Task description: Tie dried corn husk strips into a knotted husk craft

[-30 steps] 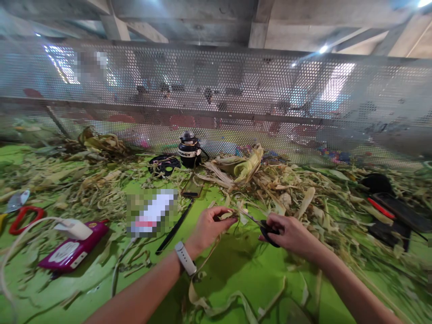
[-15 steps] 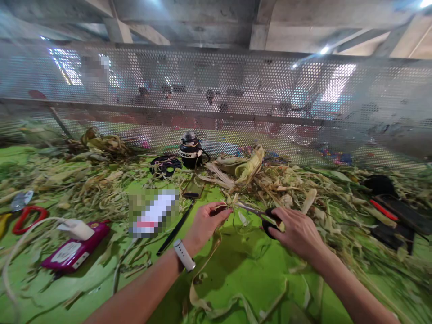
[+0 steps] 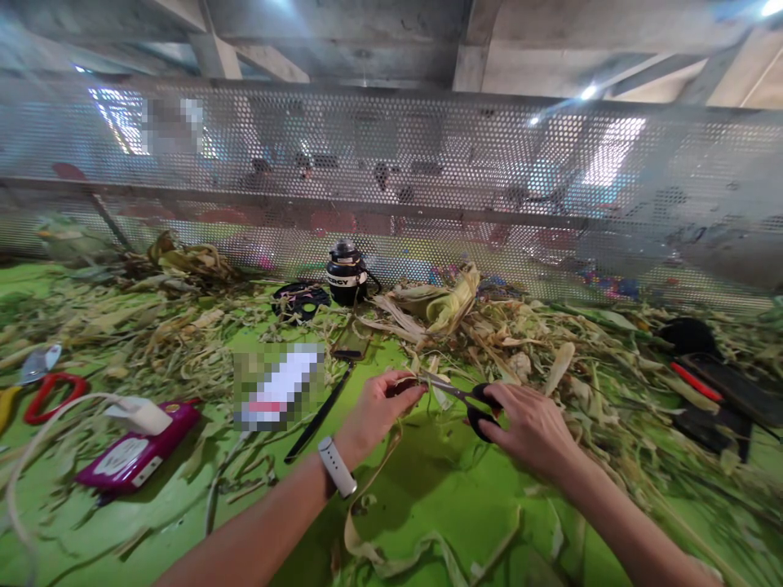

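My left hand, with a pale-strapped band on its wrist, pinches a thin strip of dried husk that trails down to the green table. My right hand has its fingers in the black handles of the scissors. Their blades point left and reach the tips of my left fingers, slightly parted. Small pale husk pieces lie just behind the blades.
Husk scraps cover much of the table. A black bottle stands by the perforated metal screen. Leftward lie a purple power strip, a blurred phone and red-handled scissors; dark items lie right.
The scissors and my right hand have shifted slightly left and down. The pale husk tips that stuck up at my left fingertips no longer show there.
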A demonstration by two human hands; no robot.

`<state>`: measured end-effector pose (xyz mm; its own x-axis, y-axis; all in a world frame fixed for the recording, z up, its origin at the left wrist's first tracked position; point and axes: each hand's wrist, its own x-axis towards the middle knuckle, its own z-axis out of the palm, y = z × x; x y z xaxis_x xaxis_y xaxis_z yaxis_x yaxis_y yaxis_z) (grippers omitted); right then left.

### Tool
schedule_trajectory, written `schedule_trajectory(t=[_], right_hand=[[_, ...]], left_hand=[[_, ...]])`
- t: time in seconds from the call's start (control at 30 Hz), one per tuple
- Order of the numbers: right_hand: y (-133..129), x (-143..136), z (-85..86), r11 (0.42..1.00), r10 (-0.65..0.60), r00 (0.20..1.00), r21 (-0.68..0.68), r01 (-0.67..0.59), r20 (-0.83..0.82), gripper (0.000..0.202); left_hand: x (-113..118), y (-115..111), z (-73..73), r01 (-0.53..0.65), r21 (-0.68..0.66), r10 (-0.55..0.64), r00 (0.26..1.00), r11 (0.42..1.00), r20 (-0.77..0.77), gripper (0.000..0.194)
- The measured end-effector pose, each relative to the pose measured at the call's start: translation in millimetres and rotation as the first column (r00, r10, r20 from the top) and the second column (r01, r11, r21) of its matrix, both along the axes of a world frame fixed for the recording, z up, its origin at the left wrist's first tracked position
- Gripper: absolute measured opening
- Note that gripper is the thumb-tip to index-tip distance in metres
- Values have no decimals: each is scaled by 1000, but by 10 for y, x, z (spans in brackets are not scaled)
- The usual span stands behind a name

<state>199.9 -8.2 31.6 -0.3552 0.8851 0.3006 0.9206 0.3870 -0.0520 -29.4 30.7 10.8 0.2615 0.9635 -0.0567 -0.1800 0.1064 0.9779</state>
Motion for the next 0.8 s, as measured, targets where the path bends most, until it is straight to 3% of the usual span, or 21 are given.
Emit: schedule_trajectory(t=[0.3, 0.37, 0.43, 0.47, 0.53, 0.63, 0.7, 0.8], right_hand=[[6, -14, -30, 1000, 3, 998, -14, -4, -61, 13], [16, -6, -36, 998, -19, 986, -56, 10, -166, 12], [17, -13, -24, 982, -70, 942, -187, 9, -327, 15], [15, -21, -10, 956, -100, 905, -292, -27, -413, 19], [7, -39, 28, 849, -167, 812, -500, -170, -559, 26], [-2, -57, 74, 670, -246, 710, -645, -368, -660, 32], [0, -65, 79, 633, -272, 683, -661, -403, -677, 35], [9, -83, 67, 629, -275, 681, -662, -406, -679, 37]], left_hand=[[1, 5, -34, 18, 22, -17, 999, 1000, -31, 36], [-2, 15, -43, -8, 28, 9, 1000, 1000, -20, 35], [-8, 26, -35, -71, 38, 72, 997, 997, -22, 34], [-12, 32, -26, -106, 46, 107, 994, 993, -26, 33], [-20, 44, -3, -167, 63, 168, 986, 984, -13, 32], [-26, 56, 23, -217, 74, 214, 976, 973, 37, 31], [-20, 48, 33, -229, 72, 226, 973, 971, 54, 31], [2, 7, 43, -220, 58, 218, 975, 974, 41, 31]])
